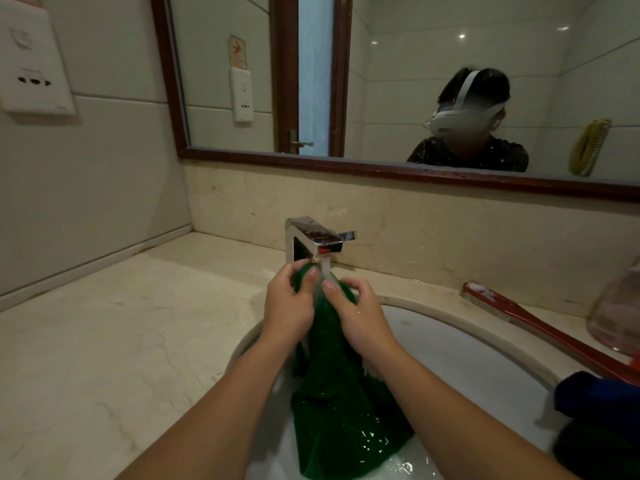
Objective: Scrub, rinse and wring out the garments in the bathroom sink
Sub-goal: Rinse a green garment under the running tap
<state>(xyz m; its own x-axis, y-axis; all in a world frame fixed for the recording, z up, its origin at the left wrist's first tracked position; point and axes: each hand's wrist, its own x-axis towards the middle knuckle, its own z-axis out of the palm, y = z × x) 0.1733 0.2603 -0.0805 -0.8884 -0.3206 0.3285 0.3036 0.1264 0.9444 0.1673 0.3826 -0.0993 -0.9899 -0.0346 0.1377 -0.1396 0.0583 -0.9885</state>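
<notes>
A wet dark green garment (341, 403) hangs from both my hands into the white sink (460, 344). My left hand (289, 306) grips its upper left part and my right hand (360, 315) grips its upper right part, close together. Water runs from the chrome faucet (313, 239) onto the cloth between my fingers. The garment's lower end lies in foamy water at the basin bottom.
A red long-handled scrub brush (540, 327) lies on the counter right of the sink. A dark blue garment (599, 396) sits on the sink's right rim. A clear container (620, 313) stands at the far right. The marble counter (121, 341) extends left; the mirror hangs above.
</notes>
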